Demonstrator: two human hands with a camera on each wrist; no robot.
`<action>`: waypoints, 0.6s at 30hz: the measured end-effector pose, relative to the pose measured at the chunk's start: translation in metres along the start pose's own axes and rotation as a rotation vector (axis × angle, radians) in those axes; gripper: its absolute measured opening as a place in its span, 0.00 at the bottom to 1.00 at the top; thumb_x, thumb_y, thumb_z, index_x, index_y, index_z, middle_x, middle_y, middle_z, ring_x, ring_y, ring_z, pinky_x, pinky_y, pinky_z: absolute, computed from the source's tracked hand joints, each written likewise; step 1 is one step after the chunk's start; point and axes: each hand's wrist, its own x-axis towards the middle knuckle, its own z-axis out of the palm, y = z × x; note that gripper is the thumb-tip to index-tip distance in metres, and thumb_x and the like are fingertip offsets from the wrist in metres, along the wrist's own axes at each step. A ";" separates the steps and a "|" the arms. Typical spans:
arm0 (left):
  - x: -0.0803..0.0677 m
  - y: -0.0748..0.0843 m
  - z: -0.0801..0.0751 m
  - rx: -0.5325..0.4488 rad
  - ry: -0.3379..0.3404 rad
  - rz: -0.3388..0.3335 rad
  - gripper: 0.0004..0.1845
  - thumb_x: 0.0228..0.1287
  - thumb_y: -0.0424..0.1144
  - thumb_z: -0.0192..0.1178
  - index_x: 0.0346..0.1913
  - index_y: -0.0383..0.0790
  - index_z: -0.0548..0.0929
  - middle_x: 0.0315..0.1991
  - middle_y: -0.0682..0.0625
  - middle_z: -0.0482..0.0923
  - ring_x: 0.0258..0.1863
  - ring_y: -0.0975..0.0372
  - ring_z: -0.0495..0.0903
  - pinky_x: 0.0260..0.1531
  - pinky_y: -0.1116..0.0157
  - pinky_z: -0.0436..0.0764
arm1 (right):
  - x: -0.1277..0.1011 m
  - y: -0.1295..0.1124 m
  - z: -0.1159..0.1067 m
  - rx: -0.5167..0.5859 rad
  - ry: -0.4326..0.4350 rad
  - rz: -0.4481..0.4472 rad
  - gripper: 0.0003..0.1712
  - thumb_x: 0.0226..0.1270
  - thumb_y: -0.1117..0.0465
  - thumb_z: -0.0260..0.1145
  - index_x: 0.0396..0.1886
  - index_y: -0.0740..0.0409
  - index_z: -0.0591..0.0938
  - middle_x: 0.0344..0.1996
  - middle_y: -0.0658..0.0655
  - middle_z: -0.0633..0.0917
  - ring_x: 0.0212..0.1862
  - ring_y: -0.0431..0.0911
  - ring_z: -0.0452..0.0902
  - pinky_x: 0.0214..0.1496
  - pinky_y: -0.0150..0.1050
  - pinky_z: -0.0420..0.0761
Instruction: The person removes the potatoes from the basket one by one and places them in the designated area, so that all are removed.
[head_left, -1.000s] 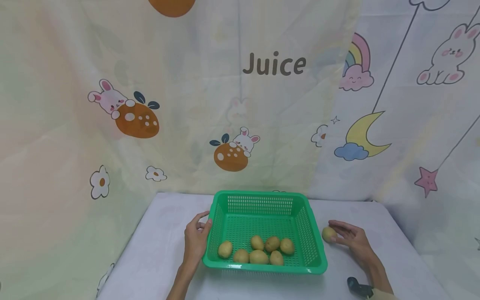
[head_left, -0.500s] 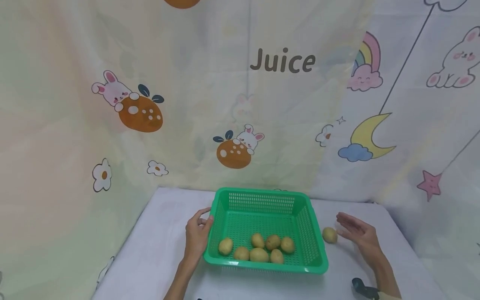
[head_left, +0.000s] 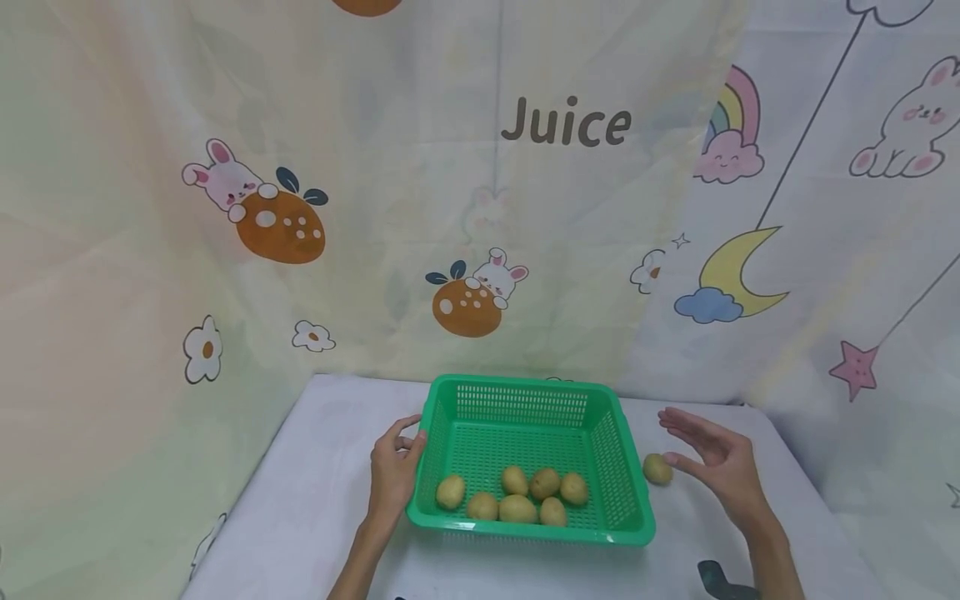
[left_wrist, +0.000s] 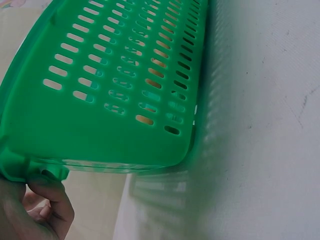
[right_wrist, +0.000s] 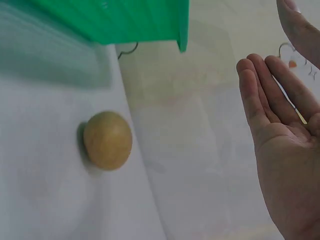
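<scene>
A green plastic basket [head_left: 525, 533] with slotted sides stands on the table, and several potatoes [head_left: 517, 509] lie in its near part. My left hand [head_left: 393, 475] grips the basket's left rim; in the left wrist view, the curled fingers of the left hand [left_wrist: 42, 212] hold the rim's edge. Just right of the basket, a single potato [head_left: 657, 469] rests on the table. My right hand [head_left: 720, 467] hovers beside and above it, fingers extended and thumb apart. The right wrist view shows a gap between that potato [right_wrist: 108, 140] and the right hand [right_wrist: 290, 145].
A white cloth covers the table [head_left: 300, 500]. Behind it hangs a printed curtain [head_left: 375, 208] with rabbits, fruit and the word Juice. A dark object [head_left: 723, 582] sits by my right wrist at the lower edge.
My right hand, earlier touching the lone potato, has come off it to the right, then shifted back left and higher. The left hand keeps its grip; the basket stays put.
</scene>
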 end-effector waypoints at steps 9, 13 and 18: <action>0.001 0.000 0.000 -0.004 -0.003 0.004 0.18 0.81 0.36 0.63 0.68 0.38 0.84 0.31 0.42 0.86 0.25 0.61 0.89 0.29 0.69 0.84 | -0.001 -0.016 0.022 0.073 -0.039 -0.059 0.40 0.61 0.82 0.77 0.74 0.69 0.78 0.67 0.55 0.88 0.66 0.36 0.86 0.70 0.27 0.78; 0.001 0.000 0.000 -0.004 -0.003 0.003 0.18 0.82 0.37 0.63 0.69 0.38 0.84 0.31 0.42 0.87 0.25 0.61 0.89 0.29 0.69 0.84 | -0.002 -0.018 0.031 0.063 -0.036 -0.048 0.41 0.59 0.81 0.78 0.74 0.67 0.79 0.67 0.52 0.89 0.66 0.35 0.86 0.70 0.28 0.79; 0.000 -0.001 0.001 -0.005 0.000 -0.001 0.18 0.82 0.37 0.63 0.69 0.38 0.84 0.30 0.42 0.86 0.25 0.60 0.89 0.29 0.69 0.84 | -0.005 -0.023 0.041 0.051 -0.043 -0.025 0.42 0.57 0.79 0.81 0.73 0.66 0.80 0.67 0.56 0.88 0.66 0.35 0.86 0.70 0.29 0.79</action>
